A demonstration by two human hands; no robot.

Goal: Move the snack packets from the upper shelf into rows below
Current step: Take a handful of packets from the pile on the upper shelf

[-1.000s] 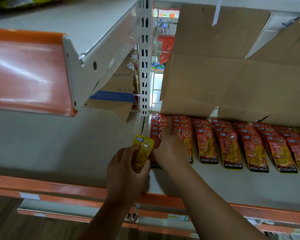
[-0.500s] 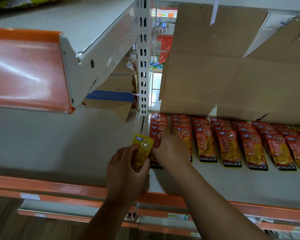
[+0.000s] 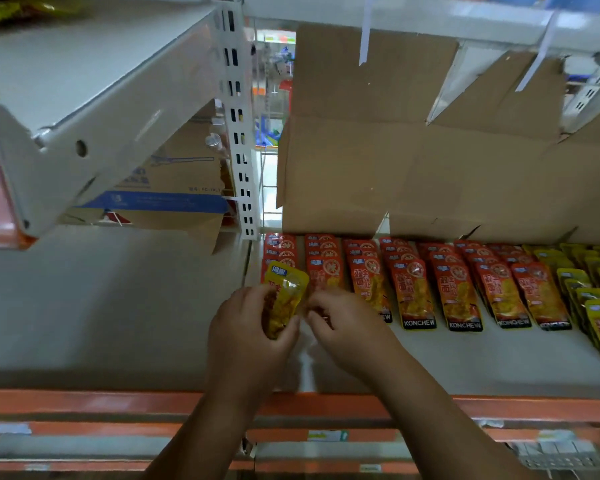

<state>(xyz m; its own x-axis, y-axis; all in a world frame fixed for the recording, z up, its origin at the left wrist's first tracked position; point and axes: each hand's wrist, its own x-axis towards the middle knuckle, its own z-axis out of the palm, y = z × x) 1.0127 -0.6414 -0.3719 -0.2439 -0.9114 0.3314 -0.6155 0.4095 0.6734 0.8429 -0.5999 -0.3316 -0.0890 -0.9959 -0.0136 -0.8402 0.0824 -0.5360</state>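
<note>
The lower shelf (image 3: 118, 306) is carrying cardboard boxes (image 3: 361, 174) and rows of red packets (image 3: 458, 292). The right hand (image 3: 347, 327) is curling, blurred, over the leftmost rows' front; I cannot tell its grip. The left hand (image 3: 250, 337) is gripping a yellow packet (image 3: 286, 292) beside it.

Left hand (image 3: 253, 337): grips yellow packet (image 3: 284, 296). Right hand (image 3: 347, 327): just right of it, fingers bent, blurred.

We face a white metal lower shelf board (image 3: 118, 306) edged with an orange price rail (image 3: 84, 403). A slotted white upright (image 3: 238, 133) rises at its back, beside brown cardboard sheets (image 3: 378, 161) lining the rear. To our left an upper shelf (image 3: 84, 64) juts out on its bracket (image 3: 66, 161), above a blue-banded cardboard box (image 3: 174, 188). The light is dim.
</note>
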